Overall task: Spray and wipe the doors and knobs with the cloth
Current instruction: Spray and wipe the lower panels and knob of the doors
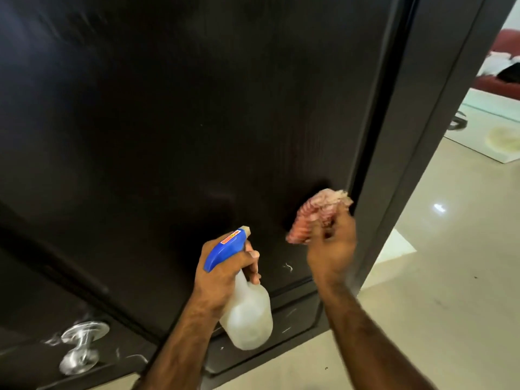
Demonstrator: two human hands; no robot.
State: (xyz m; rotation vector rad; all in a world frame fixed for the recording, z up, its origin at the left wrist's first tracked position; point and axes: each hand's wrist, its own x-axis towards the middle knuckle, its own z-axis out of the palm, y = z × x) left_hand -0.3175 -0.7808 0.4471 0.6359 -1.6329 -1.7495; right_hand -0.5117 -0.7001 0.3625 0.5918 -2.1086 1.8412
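A dark wooden door [183, 122] fills the view. The right hand [332, 246] presses a bunched pink cloth [318, 212] against the door near its right edge, fingers clamped on the cloth. The left hand [225, 268] grips a spray bottle [247, 311], fingers wrapped round its neck, blue nozzle facing the door. A silver knob [81, 347] sits at the door's lower left, unwiped. The cloth could likely snag in the frame gap beside it.

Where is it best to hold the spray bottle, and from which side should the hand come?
Grip the spray bottle at its narrow neck under the blue head, as the left hand does, coming from behind so the nozzle faces the door and a finger reaches the trigger.
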